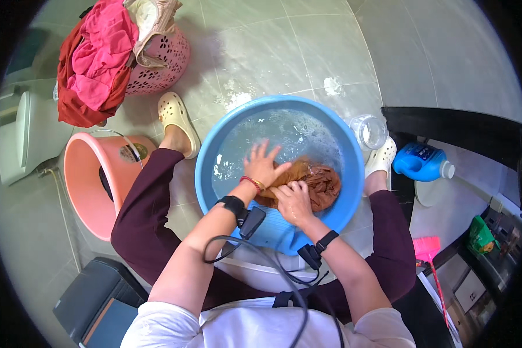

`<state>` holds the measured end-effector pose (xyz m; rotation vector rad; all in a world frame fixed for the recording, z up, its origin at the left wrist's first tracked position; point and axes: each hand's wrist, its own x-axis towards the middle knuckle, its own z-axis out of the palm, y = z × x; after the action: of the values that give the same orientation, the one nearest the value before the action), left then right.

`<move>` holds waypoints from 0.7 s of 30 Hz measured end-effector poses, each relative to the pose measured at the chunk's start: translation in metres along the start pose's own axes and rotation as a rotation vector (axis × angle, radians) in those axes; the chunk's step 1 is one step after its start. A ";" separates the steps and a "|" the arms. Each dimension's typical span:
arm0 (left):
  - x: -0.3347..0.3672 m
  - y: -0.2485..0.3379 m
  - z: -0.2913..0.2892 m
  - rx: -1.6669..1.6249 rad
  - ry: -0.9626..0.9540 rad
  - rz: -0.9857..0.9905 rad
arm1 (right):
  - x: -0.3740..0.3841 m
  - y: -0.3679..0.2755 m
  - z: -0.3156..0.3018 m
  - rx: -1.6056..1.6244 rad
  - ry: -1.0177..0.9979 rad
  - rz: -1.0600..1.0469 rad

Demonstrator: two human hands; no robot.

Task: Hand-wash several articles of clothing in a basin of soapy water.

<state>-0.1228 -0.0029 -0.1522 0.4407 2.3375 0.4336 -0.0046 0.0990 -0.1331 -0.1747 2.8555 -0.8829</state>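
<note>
A round blue basin (202,168) of cloudy, soapy water stands on the floor between my legs. A wet brown garment (325,185) is bunched in its right half, partly in the water. My left hand (262,168) is over the middle of the basin with its fingers spread, the thumb beside the cloth. My right hand (294,203) has its fingers curled onto the garment's near left part and grips it. Ridges of a washboard (267,227) slope down at the basin's near side, below my wrists. Part of the cloth is hidden under my right hand.
An orange bucket (90,174) stands at left, below a pink basket (162,64) heaped with clothes (101,52). Right of the basin are a clear jar (368,132) and a blue detergent bottle (420,162). Black cables (261,249) hang across my forearms. A pink brush (427,246) leans at lower right.
</note>
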 end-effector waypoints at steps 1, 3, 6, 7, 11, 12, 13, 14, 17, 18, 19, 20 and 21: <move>-0.001 0.004 -0.002 0.095 -0.058 0.069 | -0.001 0.004 -0.004 0.020 -0.013 0.005; 0.001 -0.009 -0.002 0.063 -0.131 0.032 | 0.014 0.016 -0.008 -0.033 0.177 0.098; -0.010 -0.041 0.020 -0.028 -0.088 0.072 | 0.036 0.019 0.016 0.118 0.321 0.214; -0.014 -0.040 0.029 -0.103 0.028 0.183 | 0.037 0.028 0.024 0.220 0.303 0.275; -0.073 -0.029 0.021 -0.092 0.232 0.382 | -0.012 -0.003 0.019 0.064 0.162 0.137; -0.089 -0.025 0.020 -0.045 0.238 0.443 | -0.026 -0.012 0.017 0.068 0.154 0.138; -0.104 -0.029 0.030 -0.046 0.235 0.434 | -0.037 -0.019 0.016 0.057 0.109 0.065; -0.111 -0.037 0.042 0.039 0.178 0.458 | -0.041 -0.019 0.015 0.039 0.069 -0.005; -0.062 -0.053 0.061 0.255 0.269 0.348 | -0.001 -0.001 0.057 -0.122 -0.086 0.218; -0.038 -0.054 0.062 0.334 0.445 0.307 | 0.016 0.004 0.057 -0.112 -0.099 0.221; -0.018 -0.035 0.047 0.287 0.336 0.187 | 0.034 0.017 0.053 -0.132 -0.046 0.355; 0.005 -0.017 0.028 0.248 0.256 0.077 | 0.052 0.032 0.049 -0.161 0.035 0.474; 0.008 -0.023 0.028 0.262 0.276 0.078 | 0.056 0.036 0.052 -0.156 0.056 0.462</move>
<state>-0.1137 -0.0147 -0.1860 0.6319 2.6662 0.2362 -0.0528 0.0909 -0.2021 0.4813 2.8268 -0.5780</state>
